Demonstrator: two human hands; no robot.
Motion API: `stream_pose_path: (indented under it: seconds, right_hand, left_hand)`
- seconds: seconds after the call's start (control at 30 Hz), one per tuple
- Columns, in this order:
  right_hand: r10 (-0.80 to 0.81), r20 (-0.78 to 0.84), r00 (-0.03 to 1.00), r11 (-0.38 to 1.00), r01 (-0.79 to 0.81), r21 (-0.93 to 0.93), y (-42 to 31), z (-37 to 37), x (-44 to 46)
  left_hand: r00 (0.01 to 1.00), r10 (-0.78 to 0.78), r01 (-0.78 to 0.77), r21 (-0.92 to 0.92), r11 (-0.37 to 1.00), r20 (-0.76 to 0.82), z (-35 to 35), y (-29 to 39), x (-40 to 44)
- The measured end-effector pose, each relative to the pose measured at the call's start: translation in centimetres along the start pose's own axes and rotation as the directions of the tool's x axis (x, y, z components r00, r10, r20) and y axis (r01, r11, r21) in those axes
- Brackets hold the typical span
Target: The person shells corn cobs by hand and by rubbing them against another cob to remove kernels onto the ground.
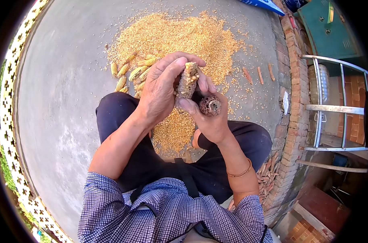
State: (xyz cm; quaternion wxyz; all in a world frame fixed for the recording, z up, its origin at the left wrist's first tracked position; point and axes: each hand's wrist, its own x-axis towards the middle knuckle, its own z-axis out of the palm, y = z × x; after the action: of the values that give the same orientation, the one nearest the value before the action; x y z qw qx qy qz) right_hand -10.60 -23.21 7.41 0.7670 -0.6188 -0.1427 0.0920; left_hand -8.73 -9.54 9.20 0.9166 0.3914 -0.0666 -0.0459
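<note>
Between my hands is a corn cob (187, 86), mostly stripped, with a few kernels left near its top end. My left hand (157, 87) is closed around its left side, thumb near the top. My right hand (212, 121) grips a dark bare corncob (210, 105), its round end facing me, and its thumb presses the lower part of the stripped cob. Several ears of corn (140, 73) lie beyond my left hand. Loose corn kernels (178, 36) form a wide heap ahead, and more kernels (173, 131) lie between my legs.
Reddish bare cobs (260, 75) lie on the concrete floor (66, 93) at the right. A larger pile of cobs (269, 174) sits by my right knee along a low brick edge (293, 97). Past it stand a metal railing (333, 107) and a green cabinet (327, 30).
</note>
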Motion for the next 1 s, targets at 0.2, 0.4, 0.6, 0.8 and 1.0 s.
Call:
stream_pose_path:
  seconds: [0.2,0.4,0.6,0.8,1.0]
  right_hand:
    - [0.042,0.022,0.999,0.996,-0.04,-0.079,1.3,-0.6,-0.3]
    - [0.035,0.047,0.998,0.998,-0.033,-0.057,0.2,-0.6,-0.2]
    - [0.073,0.005,0.997,0.997,-0.073,0.023,-0.4,-0.2,0.0]
    - [-0.039,-0.101,0.994,0.979,0.017,-0.204,0.0,-0.2,0.3]
    - [-0.106,-0.125,0.986,0.947,0.062,-0.314,-0.2,0.0,0.0]
  left_hand:
    - [1.0,-0.002,0.001,0.057,0.998,0.015,0.2,0.2,-0.2]
    - [0.995,-0.004,0.002,0.017,1.0,0.097,-0.2,0.1,0.0]
    - [0.997,-0.083,0.083,-0.006,0.997,0.006,0.2,0.0,0.1]
    - [0.999,-0.028,0.03,0.091,0.995,-0.026,0.5,-0.2,0.1]
    - [0.996,-0.007,0.004,0.041,0.999,0.084,-0.2,-1.1,0.3]
